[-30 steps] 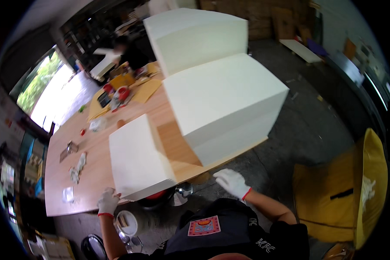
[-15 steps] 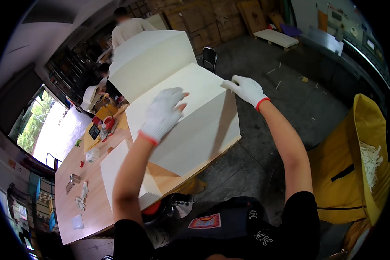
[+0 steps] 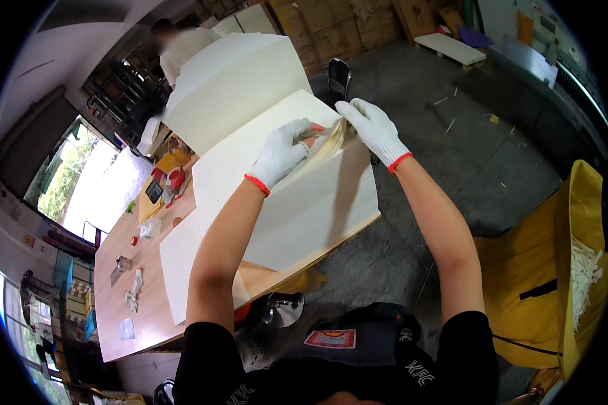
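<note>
A large, thick stack of white paper sheets (image 3: 297,202) sits on the table. My right hand (image 3: 375,131), in a white knit glove with a red cuff, pinches the far right corner of some upper sheets. Those sheets curl up, and their fanned edges show cream. Beside the bent corner is my left hand (image 3: 280,155), gloved alike, with bare fingertips showing. Its fingers are slightly apart at the lifted sheets, and no grip is visible. Behind the stack, more white sheets (image 3: 240,88) rise at a slant.
The wooden table (image 3: 152,283) also carries a calculator (image 3: 154,192), a red tape roll (image 3: 175,179) and a loose glove (image 3: 134,290). A yellow bag (image 3: 520,283) with paper scraps stands at right. Beyond are a black chair (image 3: 339,75) and a person (image 3: 182,54).
My left hand has moved right, toward the stack's far corner. My right hand has pulled the sheet corner up and inward, so the upper sheets now bend and fan.
</note>
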